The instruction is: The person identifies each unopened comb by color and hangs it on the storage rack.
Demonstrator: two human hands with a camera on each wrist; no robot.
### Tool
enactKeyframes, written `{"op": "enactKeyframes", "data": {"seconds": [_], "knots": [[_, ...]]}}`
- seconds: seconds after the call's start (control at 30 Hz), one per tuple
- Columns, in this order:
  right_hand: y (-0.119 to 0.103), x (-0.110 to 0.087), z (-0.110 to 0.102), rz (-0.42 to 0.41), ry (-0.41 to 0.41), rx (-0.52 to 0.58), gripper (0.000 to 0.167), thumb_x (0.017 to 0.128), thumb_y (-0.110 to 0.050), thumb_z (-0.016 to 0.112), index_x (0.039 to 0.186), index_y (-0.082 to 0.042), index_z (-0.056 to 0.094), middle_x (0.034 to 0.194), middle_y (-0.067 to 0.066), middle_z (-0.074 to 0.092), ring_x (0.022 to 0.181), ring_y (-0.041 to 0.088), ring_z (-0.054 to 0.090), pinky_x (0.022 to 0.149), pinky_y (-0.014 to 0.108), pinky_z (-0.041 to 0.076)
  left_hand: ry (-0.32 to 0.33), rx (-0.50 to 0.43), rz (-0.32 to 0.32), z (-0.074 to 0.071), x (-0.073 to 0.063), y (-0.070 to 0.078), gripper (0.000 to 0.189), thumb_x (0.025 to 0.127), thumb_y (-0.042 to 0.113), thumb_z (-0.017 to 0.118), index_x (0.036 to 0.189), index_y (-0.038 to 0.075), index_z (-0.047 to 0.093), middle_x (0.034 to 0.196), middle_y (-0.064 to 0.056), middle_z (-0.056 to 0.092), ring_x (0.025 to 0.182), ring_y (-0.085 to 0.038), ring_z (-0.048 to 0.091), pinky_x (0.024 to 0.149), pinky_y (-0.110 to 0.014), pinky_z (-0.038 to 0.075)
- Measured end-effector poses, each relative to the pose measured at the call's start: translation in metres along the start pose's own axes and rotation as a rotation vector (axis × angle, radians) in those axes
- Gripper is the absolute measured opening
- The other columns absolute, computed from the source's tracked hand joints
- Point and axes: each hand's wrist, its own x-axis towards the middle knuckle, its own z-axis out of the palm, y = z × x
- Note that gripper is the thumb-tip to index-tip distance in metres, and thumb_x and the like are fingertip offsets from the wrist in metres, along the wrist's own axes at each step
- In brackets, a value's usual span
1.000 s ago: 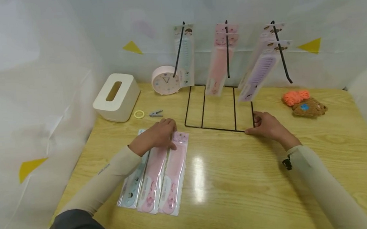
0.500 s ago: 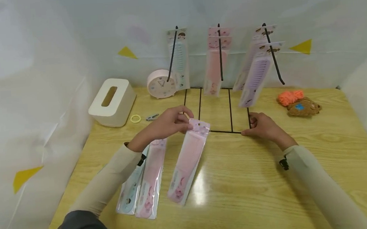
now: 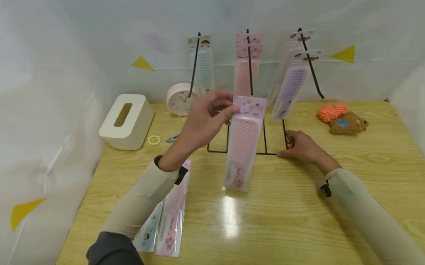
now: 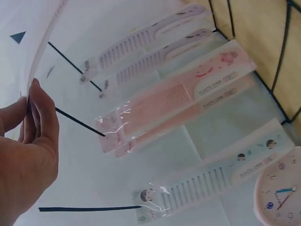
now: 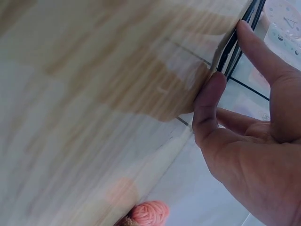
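My left hand (image 3: 209, 118) pinches the top card of a packaged pink comb (image 3: 241, 147), which hangs tilted above the table, before the middle hook. In the left wrist view that packet (image 4: 40, 37) shows almost edge-on. A black wire display rack (image 3: 265, 138) stands at the back of the table. My right hand (image 3: 307, 148) holds its front right corner, thumb and fingers at the wire. On the rack's hooks hang a blue comb (image 4: 197, 183) at left, two pink combs (image 4: 164, 106) in the middle and two purple combs (image 3: 292, 82) at right, all in packets.
Another pink comb packet (image 3: 171, 227) and a blue one (image 3: 147, 237) lie at front left, partly under my left arm. Behind are a white tissue box (image 3: 127, 122), yellow ring (image 3: 154, 140), clip (image 3: 172, 138) and clock (image 3: 178, 100). Orange yarn (image 3: 332, 112) and a brown knitted piece (image 3: 348, 122) lie right.
My left hand has picked the rightmost pink comb packet off the table and carried it up and right toward the rack. My right hand has stayed at the rack's corner.
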Motion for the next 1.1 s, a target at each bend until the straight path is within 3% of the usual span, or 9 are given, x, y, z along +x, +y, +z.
{"op": "enactKeyframes", "data": {"seconds": [0.17, 0.4, 0.53, 0.7, 0.93, 1.1], "knots": [[0.001, 0.0, 0.0, 0.0, 0.002, -0.002, 0.094, 0.085, -0.033, 0.081, 0.146, 0.019, 0.03, 0.106, 0.02, 0.055, 0.091, 0.028, 0.049, 0.082, 0.043, 0.044, 0.053, 0.008, 0.014, 0.005, 0.009, 0.003, 0.023, 0.094, 0.002, 0.068, 0.115, -0.004, 0.062, 0.096, -0.014, 0.073, 0.076, -0.017, 0.067, 0.067, -0.041, 0.06], [0.003, 0.0, 0.0, -0.002, -0.002, -0.001, 0.09, 0.086, -0.028, 0.08, 0.144, 0.019, 0.032, 0.105, 0.02, 0.053, 0.092, 0.029, 0.048, 0.082, 0.044, 0.043, 0.093, 0.1, 0.012, 0.008, 0.022, -0.002, 0.022, 0.096, 0.006, 0.067, 0.116, -0.002, 0.063, 0.099, -0.01, 0.073, 0.08, -0.014, 0.067, 0.066, -0.029, 0.056], [0.002, 0.0, 0.0, -0.009, 0.001, 0.005, 0.089, 0.086, -0.028, 0.081, 0.144, 0.019, 0.032, 0.1, 0.017, 0.052, 0.087, 0.027, 0.047, 0.079, 0.042, 0.041, 0.13, 0.188, 0.065, 0.009, 0.034, -0.014, 0.022, 0.097, 0.009, 0.066, 0.116, -0.001, 0.062, 0.099, -0.009, 0.073, 0.079, -0.011, 0.066, 0.064, -0.024, 0.052], [0.0, 0.0, 0.001, -0.028, 0.006, 0.022, 0.085, 0.086, -0.026, 0.081, 0.141, 0.019, 0.035, 0.093, 0.014, 0.049, 0.082, 0.025, 0.044, 0.076, 0.041, 0.038, 0.175, 0.271, 0.15, 0.011, 0.055, -0.03, 0.02, 0.1, 0.011, 0.062, 0.117, 0.0, 0.061, 0.099, -0.009, 0.07, 0.087, -0.012, 0.066, 0.071, -0.023, 0.051], [0.0, -0.001, 0.0, -0.026, 0.007, 0.027, 0.074, 0.086, -0.026, 0.081, 0.132, 0.016, 0.041, 0.086, 0.01, 0.045, 0.076, 0.023, 0.041, 0.073, 0.041, 0.034, 0.222, 0.263, 0.171, 0.01, 0.086, -0.048, 0.017, 0.101, 0.009, 0.059, 0.115, -0.001, 0.06, 0.102, -0.011, 0.069, 0.09, -0.016, 0.066, 0.074, -0.02, 0.05], [0.0, -0.001, -0.001, -0.023, 0.006, 0.023, 0.073, 0.085, -0.027, 0.082, 0.13, 0.016, 0.042, 0.089, 0.012, 0.048, 0.079, 0.024, 0.044, 0.073, 0.04, 0.036, 0.227, 0.226, 0.129, 0.01, 0.097, -0.053, 0.018, 0.1, 0.012, 0.061, 0.115, 0.001, 0.06, 0.1, -0.01, 0.069, 0.088, -0.013, 0.064, 0.073, -0.02, 0.049]]}}
